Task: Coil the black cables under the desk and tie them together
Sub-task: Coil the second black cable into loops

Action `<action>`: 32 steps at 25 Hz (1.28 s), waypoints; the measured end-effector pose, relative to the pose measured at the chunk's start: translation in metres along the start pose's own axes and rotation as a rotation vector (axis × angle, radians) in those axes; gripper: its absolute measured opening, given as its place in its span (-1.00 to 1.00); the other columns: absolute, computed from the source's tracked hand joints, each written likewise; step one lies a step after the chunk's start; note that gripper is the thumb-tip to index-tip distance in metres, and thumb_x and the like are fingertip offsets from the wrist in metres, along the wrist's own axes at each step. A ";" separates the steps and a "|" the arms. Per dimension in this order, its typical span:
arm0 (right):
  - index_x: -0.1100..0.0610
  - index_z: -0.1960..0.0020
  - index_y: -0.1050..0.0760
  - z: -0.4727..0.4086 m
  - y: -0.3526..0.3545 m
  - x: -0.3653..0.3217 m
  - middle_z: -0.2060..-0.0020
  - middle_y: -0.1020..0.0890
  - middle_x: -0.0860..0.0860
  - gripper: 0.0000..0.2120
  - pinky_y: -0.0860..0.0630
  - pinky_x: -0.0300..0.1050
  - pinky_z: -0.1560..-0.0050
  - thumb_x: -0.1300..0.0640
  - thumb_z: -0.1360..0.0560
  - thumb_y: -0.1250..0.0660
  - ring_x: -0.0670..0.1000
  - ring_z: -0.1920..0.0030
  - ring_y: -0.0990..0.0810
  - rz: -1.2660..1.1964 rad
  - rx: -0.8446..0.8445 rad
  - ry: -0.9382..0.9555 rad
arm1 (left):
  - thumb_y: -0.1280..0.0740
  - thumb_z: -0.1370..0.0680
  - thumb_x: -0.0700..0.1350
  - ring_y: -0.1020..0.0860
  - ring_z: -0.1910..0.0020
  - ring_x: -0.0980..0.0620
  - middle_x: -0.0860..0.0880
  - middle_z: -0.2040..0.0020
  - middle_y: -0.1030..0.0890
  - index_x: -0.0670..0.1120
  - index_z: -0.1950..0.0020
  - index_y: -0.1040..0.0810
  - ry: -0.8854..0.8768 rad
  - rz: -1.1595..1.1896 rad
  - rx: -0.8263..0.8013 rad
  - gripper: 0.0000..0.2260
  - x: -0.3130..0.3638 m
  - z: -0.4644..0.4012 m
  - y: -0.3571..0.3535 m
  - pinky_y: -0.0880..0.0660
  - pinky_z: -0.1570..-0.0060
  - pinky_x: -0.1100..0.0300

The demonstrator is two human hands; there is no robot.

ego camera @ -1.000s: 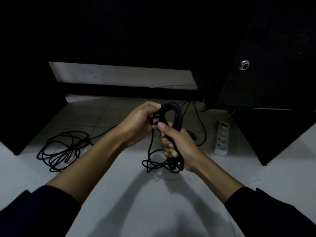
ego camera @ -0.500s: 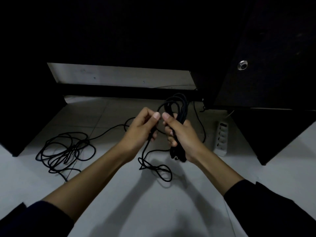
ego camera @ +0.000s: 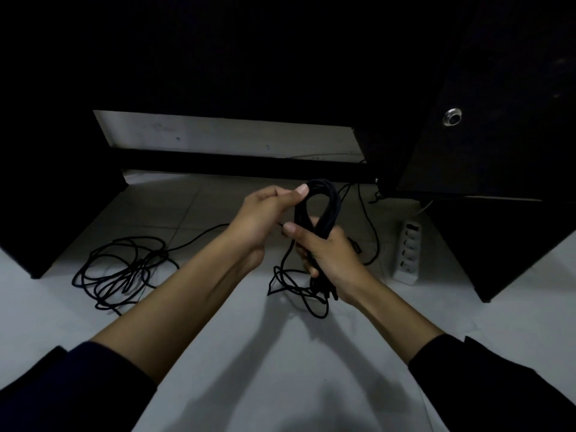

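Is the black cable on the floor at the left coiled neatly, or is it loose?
Loose. The floor cable lies in uneven, overlapping loops spread on the tiles, with no tie visible and no hand on it.

Floor (ego camera: pixel 218 353): cable pile (ego camera: pixel 121 272), pwr strip (ego camera: pixel 408 254).

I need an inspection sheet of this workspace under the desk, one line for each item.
Surface: pale tiled floor, dim light.
Job's things: coiled black cable bundle, held upright; loose tail hangs to the floor.
Clutter: nothing seen.
Grippers: right hand grips the bundle's middle; left hand pinches at its top loop.
Cables: second black cable heap lies loose on the floor, left.
Surroundings: white power strip by dark desk panel.
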State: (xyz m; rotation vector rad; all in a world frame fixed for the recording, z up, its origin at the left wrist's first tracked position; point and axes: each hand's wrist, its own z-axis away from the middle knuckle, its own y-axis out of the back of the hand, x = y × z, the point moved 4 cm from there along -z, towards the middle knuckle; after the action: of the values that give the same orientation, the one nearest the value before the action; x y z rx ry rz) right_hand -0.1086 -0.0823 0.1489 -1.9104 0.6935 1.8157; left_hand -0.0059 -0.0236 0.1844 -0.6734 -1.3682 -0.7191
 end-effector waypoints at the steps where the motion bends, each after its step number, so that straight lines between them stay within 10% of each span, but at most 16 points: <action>1: 0.02 0.23 -0.53 0.000 -0.001 0.000 0.51 -0.34 -0.04 -0.80 -0.23 -0.26 0.56 0.06 -0.57 -0.31 -0.10 0.58 -0.25 -0.032 -0.003 -0.016 | -0.37 -0.51 0.07 -0.48 0.23 0.11 0.04 0.24 -0.60 -0.04 0.23 -0.48 0.004 -0.010 -0.005 -0.77 -0.001 0.001 0.000 -0.33 0.09 0.16; 5: 0.05 0.26 -0.50 -0.002 -0.004 -0.005 0.53 -0.37 -0.04 -0.72 -0.22 -0.27 0.56 0.09 -0.62 -0.21 -0.10 0.59 -0.25 -0.108 -0.045 -0.062 | -0.31 -0.48 0.28 -0.55 0.15 -0.07 -0.15 0.13 -0.62 -0.20 -0.10 -0.58 0.059 -0.036 -0.253 -0.46 -0.018 0.013 -0.009 -0.45 -0.08 0.05; 9: 0.11 0.00 -0.51 0.001 -0.011 -0.004 0.51 -0.34 0.00 -0.84 -0.24 -0.24 0.52 0.19 -0.61 -0.16 -0.09 0.59 -0.25 -0.080 -0.158 -0.089 | -0.28 -0.57 0.00 -0.62 0.35 0.00 -0.22 0.04 -0.65 -0.18 -0.22 -0.58 0.098 0.051 -0.344 -0.67 -0.020 0.018 -0.012 -0.56 0.28 0.20; 15: 0.18 0.17 -0.48 0.008 -0.015 -0.002 0.58 -0.31 -0.03 -0.80 -0.19 -0.21 0.50 0.16 -0.60 -0.22 -0.10 0.62 -0.23 -0.121 -0.254 -0.189 | -0.26 -0.52 -0.03 -0.58 -0.14 -0.03 -0.15 -0.22 -0.61 -0.10 -0.20 -0.59 0.233 0.023 -0.564 -0.70 -0.016 0.024 -0.005 -0.54 -0.08 0.22; 20: 0.21 0.08 -0.43 0.008 -0.025 -0.007 0.55 -0.42 -0.08 -0.84 -0.26 -0.21 0.45 0.14 -0.62 -0.20 -0.09 0.55 -0.31 -0.156 -0.281 -0.199 | -0.16 -0.62 -0.12 -0.59 0.31 0.32 0.06 -0.18 -0.61 -0.30 -0.27 -0.48 0.195 0.017 -0.519 -0.67 -0.009 0.023 -0.001 -0.49 0.28 0.44; 27: 0.16 0.07 -0.60 0.006 -0.020 -0.004 0.17 -0.66 -0.07 -0.81 -0.47 -0.22 -0.06 0.06 -0.56 -0.29 -0.07 -0.02 -0.63 0.149 -0.291 -0.187 | -0.16 -0.63 -0.06 -0.63 -0.06 0.13 0.00 -0.24 -0.61 -0.25 -0.19 -0.54 0.130 -0.036 -0.513 -0.68 -0.004 0.019 0.009 -0.45 0.34 0.36; 32: 0.14 0.03 -0.52 0.011 -0.023 -0.010 0.20 -0.66 0.11 -0.92 -0.58 -0.18 0.07 0.14 -0.57 -0.29 0.04 0.17 -0.65 0.044 -0.312 -0.119 | -0.14 -0.65 -0.04 -0.66 -0.01 -0.01 -0.12 -0.10 -0.68 -0.31 -0.10 -0.48 0.094 0.055 -0.453 -0.66 0.003 0.016 0.007 -0.56 0.22 0.26</action>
State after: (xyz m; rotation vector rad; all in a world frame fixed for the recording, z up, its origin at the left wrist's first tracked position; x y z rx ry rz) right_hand -0.1033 -0.0565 0.1569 -1.9658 0.4347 2.1507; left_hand -0.0100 -0.0070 0.1888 -1.0153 -1.1023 -1.0160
